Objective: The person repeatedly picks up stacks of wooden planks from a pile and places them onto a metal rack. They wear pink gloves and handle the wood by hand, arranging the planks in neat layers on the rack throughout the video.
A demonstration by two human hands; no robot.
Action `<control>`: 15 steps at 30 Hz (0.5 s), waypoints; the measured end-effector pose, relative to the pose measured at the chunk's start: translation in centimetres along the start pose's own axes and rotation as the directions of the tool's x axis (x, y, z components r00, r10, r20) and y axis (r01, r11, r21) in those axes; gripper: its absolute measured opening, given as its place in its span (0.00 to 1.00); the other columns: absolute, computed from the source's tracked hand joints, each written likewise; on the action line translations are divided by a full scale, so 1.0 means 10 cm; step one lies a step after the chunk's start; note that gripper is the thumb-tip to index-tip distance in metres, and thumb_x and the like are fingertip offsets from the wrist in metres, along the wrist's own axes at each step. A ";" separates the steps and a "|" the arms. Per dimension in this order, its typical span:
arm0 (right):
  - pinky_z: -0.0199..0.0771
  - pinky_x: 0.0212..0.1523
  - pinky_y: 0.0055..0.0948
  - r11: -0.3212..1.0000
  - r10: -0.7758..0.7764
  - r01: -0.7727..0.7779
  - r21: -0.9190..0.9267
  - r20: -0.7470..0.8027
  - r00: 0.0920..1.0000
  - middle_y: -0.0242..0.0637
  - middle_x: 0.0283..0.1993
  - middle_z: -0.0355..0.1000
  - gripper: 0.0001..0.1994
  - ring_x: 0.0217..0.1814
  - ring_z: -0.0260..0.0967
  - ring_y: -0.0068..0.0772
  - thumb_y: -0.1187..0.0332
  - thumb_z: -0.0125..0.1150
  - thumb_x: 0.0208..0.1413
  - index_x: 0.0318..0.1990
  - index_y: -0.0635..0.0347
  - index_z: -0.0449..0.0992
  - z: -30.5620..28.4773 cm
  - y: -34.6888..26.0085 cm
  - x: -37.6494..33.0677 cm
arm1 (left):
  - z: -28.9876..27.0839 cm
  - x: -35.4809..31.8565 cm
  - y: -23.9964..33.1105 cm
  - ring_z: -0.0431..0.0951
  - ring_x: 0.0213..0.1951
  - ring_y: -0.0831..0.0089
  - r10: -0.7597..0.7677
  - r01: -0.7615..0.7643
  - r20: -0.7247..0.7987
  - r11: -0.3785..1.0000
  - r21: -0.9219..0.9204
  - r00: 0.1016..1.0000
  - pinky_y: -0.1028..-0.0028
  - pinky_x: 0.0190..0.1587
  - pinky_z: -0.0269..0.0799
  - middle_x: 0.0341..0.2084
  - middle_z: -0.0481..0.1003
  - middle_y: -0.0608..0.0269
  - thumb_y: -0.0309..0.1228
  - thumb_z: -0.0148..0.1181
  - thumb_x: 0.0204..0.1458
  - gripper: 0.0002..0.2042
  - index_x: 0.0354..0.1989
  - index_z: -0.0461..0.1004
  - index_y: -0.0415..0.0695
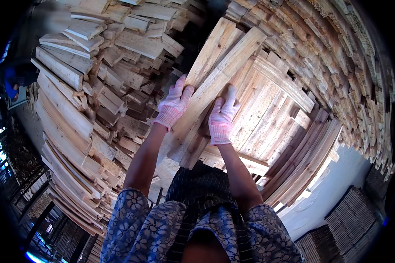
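Note:
Both my hands wear pink-and-white knit gloves. Between them are several loose wooden boards (224, 65), slanting from lower left to upper right and overlapping unevenly. My left hand (174, 104) grips their left edge, fingers closed against the wood. On the opposite side, my right hand (223, 116) is pressed to the boards' right edge, its fingers partly hidden behind them. Beneath and to the right lies a flat wooden platform of planks (262, 115) with a raised batten (283, 83) along its far side.
A large heap of cut boards (138, 44) rises at the far left, with longer planks (63, 111) along its side. Stacked timber (333, 57) forms a wall at the right. Long boards (305, 160) lie beside the platform. Another person in blue (14, 83) is at the far left edge.

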State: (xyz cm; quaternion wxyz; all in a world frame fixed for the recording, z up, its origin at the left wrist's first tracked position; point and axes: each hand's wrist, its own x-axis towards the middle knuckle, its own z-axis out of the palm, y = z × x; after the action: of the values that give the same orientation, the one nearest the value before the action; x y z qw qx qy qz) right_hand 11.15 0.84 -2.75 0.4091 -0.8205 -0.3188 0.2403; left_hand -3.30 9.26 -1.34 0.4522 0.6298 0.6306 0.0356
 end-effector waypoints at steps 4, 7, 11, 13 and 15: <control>0.69 0.57 0.48 1.000 0.027 -0.027 0.004 -0.024 0.999 0.60 0.57 0.59 0.30 0.55 0.66 0.61 0.75 0.53 0.63 0.72 0.45 0.59 0.00 -0.13 0.04 | -0.03 0.09 -0.21 0.68 0.64 0.45 0.289 -0.284 0.045 0.884 0.371 0.956 0.57 0.66 0.62 0.66 0.64 0.47 0.56 0.44 0.66 0.30 0.74 0.53 0.61; 0.67 0.58 0.48 0.999 -0.020 0.017 -0.042 -0.060 0.998 0.59 0.57 0.58 0.30 0.56 0.64 0.61 0.75 0.53 0.64 0.74 0.48 0.57 0.10 -0.04 0.00 | 0.13 0.25 -0.42 0.69 0.63 0.50 0.184 -0.186 -0.065 0.982 -0.026 0.981 0.61 0.66 0.62 0.64 0.65 0.49 0.52 0.46 0.67 0.28 0.74 0.55 0.60; 0.68 0.58 0.48 0.997 0.082 -0.082 -0.013 -0.038 0.996 0.63 0.59 0.56 0.30 0.56 0.63 0.64 0.76 0.54 0.63 0.72 0.47 0.58 0.03 -0.12 0.06 | 0.04 0.16 0.02 0.66 0.65 0.57 -0.037 0.044 0.037 0.976 -0.213 0.999 0.65 0.66 0.60 0.65 0.66 0.52 0.53 0.45 0.68 0.29 0.74 0.55 0.59; 0.69 0.59 0.46 0.992 0.107 -0.108 0.068 0.018 0.994 0.62 0.59 0.57 0.30 0.57 0.64 0.66 0.74 0.57 0.62 0.71 0.45 0.59 -0.03 -0.07 0.08 | 0.06 0.32 -0.24 0.65 0.66 0.53 -0.015 0.023 0.038 0.981 -0.195 0.999 0.62 0.68 0.59 0.68 0.63 0.48 0.55 0.45 0.67 0.31 0.75 0.52 0.61; 0.69 0.62 0.45 0.980 -0.042 -0.020 0.198 0.305 0.951 0.64 0.60 0.60 0.29 0.60 0.64 0.67 0.67 0.60 0.61 0.70 0.44 0.61 -0.47 0.16 0.22 | 0.06 0.37 -0.24 0.64 0.65 0.46 0.089 -0.078 -0.139 0.994 0.079 0.986 0.57 0.68 0.59 0.67 0.60 0.41 0.53 0.50 0.64 0.32 0.75 0.53 0.60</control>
State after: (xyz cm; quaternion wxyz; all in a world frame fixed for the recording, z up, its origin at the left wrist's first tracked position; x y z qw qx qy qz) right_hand 16.25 -0.77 -1.77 0.4355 -0.7264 -0.3575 0.3935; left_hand -4.01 11.48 -5.09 0.3807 0.6676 0.6353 0.0764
